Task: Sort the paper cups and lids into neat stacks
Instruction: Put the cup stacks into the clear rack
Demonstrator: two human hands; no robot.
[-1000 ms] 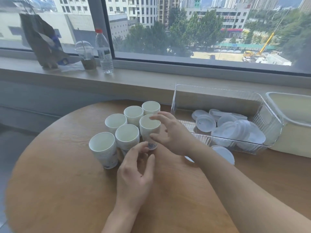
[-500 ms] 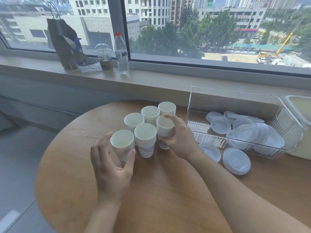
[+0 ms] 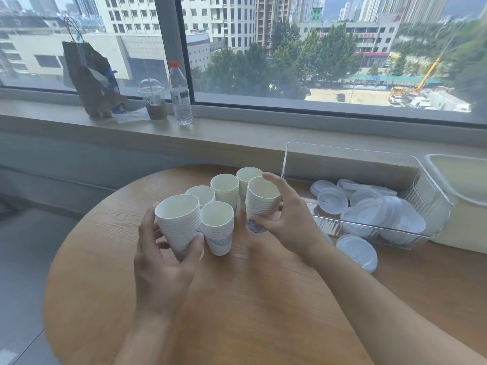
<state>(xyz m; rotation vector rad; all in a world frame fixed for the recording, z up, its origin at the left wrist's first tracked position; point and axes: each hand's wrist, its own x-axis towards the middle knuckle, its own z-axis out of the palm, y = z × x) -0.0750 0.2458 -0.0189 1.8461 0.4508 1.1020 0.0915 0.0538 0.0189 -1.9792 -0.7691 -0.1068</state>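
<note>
Several short stacks of white paper cups stand clustered on the round wooden table (image 3: 263, 299). My left hand (image 3: 163, 262) grips the nearest stack of cups (image 3: 179, 219) and holds it tilted, lifted off the table. My right hand (image 3: 287, 219) grips another stack of cups (image 3: 262, 201) from its right side, also raised. Between them stands a stack (image 3: 217, 227) on the table, with three more stacks (image 3: 224, 187) behind. White plastic lids (image 3: 369, 206) lie jumbled in a clear plastic bin (image 3: 432, 196). One lid (image 3: 357, 252) lies on the table in front of the bin.
A cream tub (image 3: 463, 180) sits right of the bin. On the window ledge stand a water bottle (image 3: 180, 94), a domed drink cup (image 3: 153, 100) and a brown paper bag (image 3: 89, 80). The table's rounded edge drops to the floor at left.
My left hand has closed on the nearest cup stack and lifted it. My right hand has raised its stack off the table. The view has shifted left.
</note>
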